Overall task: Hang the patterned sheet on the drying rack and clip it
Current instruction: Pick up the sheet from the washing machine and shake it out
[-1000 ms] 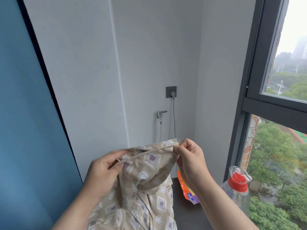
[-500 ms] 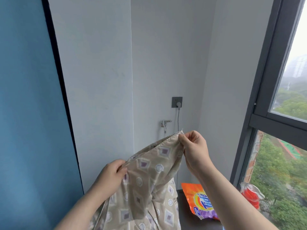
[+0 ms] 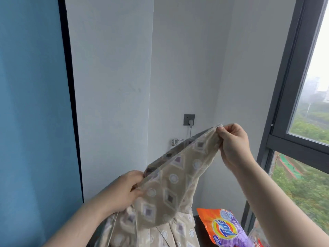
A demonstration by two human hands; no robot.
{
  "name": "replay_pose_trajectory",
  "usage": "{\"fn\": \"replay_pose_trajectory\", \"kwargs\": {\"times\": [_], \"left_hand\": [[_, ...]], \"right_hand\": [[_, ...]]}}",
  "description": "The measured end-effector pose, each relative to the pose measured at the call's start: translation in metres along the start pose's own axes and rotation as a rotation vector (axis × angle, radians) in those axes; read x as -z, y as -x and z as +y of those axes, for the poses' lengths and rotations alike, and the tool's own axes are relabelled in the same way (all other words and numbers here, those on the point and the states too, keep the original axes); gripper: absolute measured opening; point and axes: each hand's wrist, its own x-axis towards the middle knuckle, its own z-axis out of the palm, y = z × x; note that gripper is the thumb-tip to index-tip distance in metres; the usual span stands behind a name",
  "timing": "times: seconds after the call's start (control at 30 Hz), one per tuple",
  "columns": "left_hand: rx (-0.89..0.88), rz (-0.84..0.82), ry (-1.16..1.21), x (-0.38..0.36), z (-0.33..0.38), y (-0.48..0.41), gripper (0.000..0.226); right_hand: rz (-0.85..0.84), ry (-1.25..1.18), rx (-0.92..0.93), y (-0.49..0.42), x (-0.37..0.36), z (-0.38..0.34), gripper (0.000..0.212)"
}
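The patterned sheet (image 3: 170, 189) is beige with purple diamonds and pale circles. It hangs in front of me, its top edge stretched between both hands. My right hand (image 3: 233, 145) pinches a corner of it, raised high at the right. My left hand (image 3: 122, 191) grips the edge lower down at the left, fingers curled round the cloth. The rest of the sheet drops out of view below. No drying rack or clip shows in this view.
An orange and purple Tide detergent bag (image 3: 224, 227) lies on a dark surface at the bottom right. A wall socket (image 3: 189, 119) and a tap (image 3: 176, 141) are on the white wall behind. A dark-framed window (image 3: 292, 104) fills the right; a blue panel (image 3: 32, 122) the left.
My right hand has lifted its corner up and to the right, pulling the edge taut and slanted. My view has tilted up and left, bringing the Tide bag into view.
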Motion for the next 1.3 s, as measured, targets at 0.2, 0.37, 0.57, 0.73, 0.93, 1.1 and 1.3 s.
{"fn": "replay_pose_trajectory", "kwargs": {"times": [0.2, 0.37, 0.57, 0.73, 0.93, 1.1, 1.3], "left_hand": [[0.231, -0.058, -0.274, -0.025, -0.031, 0.012, 0.022], [0.363, 0.171, 0.417, 0.002, -0.047, 0.016, 0.038], [0.195, 0.299, 0.641, 0.058, 0.003, -0.021, 0.016], [0.321, 0.158, 0.555, 0.048, 0.004, -0.032, 0.018], [0.122, 0.207, 0.543, 0.036, 0.012, -0.022, 0.017], [-0.069, 0.214, 0.445, 0.044, -0.003, -0.011, 0.034], [-0.02, 0.165, 0.372, 0.062, -0.029, -0.001, 0.037]], "right_hand": [[0.125, -0.067, 0.148, -0.016, 0.013, -0.068, 0.028], [0.192, 0.274, 0.098, -0.012, 0.032, -0.052, 0.022], [-0.115, 0.675, 0.116, 0.041, -0.021, -0.018, 0.018], [-0.542, 0.867, 0.031, 0.074, -0.049, 0.015, 0.024], [-0.857, 0.914, -0.075, 0.107, -0.06, 0.062, 0.09], [-0.882, 1.114, -0.056, 0.121, -0.059, 0.094, 0.015], [-0.923, 1.246, -0.043, 0.1, -0.038, 0.076, 0.009]]}}
